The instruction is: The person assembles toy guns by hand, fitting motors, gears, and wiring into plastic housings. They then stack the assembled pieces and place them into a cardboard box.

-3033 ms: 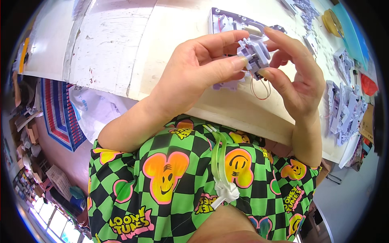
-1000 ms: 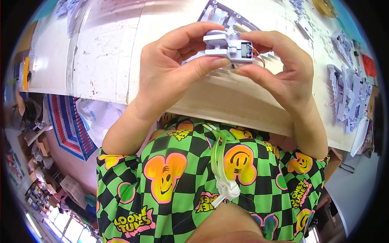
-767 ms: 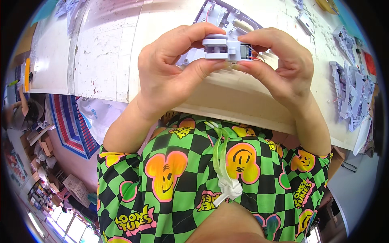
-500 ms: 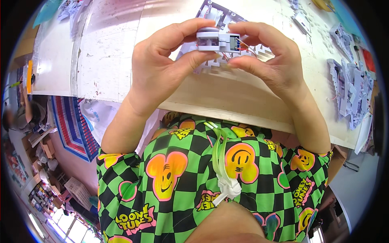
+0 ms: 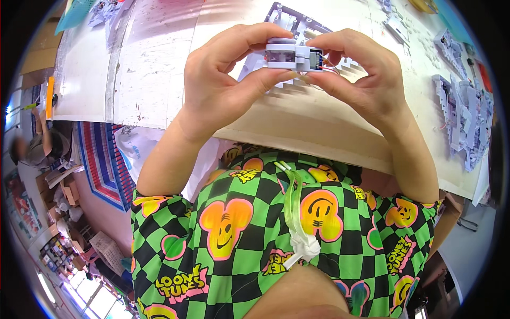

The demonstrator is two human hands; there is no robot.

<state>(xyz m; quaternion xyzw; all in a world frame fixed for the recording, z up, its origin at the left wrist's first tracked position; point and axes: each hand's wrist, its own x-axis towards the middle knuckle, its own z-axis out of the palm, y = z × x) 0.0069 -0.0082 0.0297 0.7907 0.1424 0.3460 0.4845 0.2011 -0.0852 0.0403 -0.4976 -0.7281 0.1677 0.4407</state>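
A small pale grey plastic housing [image 5: 289, 57] is held up between my two hands, above the table. It has a window-like opening at its left part and a dark slot with thin red and pale wires at its right end. My left hand [image 5: 220, 77] pinches the left half, index finger on top and thumb beneath. Around the right half, my right hand [image 5: 369, 77] grips with its index finger at the upper edge and its thumb at the lower edge. Behind the housing lies a larger grey plastic frame [image 5: 313, 26] with posts and a stepped edge, partly covered by my hands.
Heaps of grey plastic parts [image 5: 462, 117] lie along the table's right side; more parts [image 5: 103, 13] are at the far left. A white table [image 5: 154, 58] spans the front. A striped woven bag [image 5: 103, 159] is below its left edge. Another person [image 5: 45, 143] is at far left.
My right thumb has come up against the housing's lower edge, where it was lower and apart. The whole view has shifted slightly, so things appear further right.
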